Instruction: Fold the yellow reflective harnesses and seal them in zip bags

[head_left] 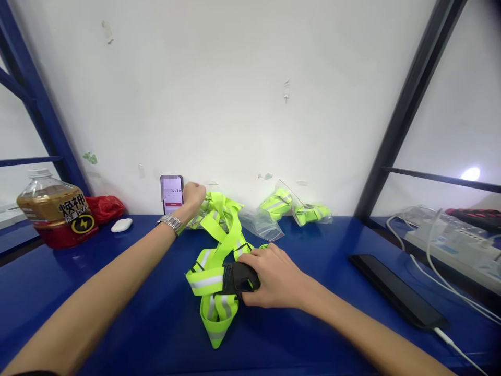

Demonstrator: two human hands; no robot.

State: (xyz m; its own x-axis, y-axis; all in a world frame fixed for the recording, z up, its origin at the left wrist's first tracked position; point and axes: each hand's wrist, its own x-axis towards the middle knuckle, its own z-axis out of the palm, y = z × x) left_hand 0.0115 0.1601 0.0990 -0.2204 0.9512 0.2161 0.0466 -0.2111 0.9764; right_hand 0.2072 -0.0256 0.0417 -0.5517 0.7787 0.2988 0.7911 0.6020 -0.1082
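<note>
A fluorescent yellow-green reflective strap (206, 282) with silver stripes lies in loops over the middle of the blue table. Its black plastic buckle (234, 278) is between the thumb and fingers of my right hand (274, 277), which is closed on it. Farther back, near the wall, my left hand (193, 196) is closed at the upper end of the same strap, its fingertips partly hidden from view. From there the webbing runs down to the buckle. Under the left wrist, beside the strap, part of a clear bag shows.
Bagged reflective straps (277, 203) lie by the wall, beside a clear plastic bag (260, 224). A phone (172, 196) leans there. At left are a drink bottle (58, 209), a red bag (105, 208) and a white case (121, 225). A charging phone (397, 290) and power strips (457, 245) lie right.
</note>
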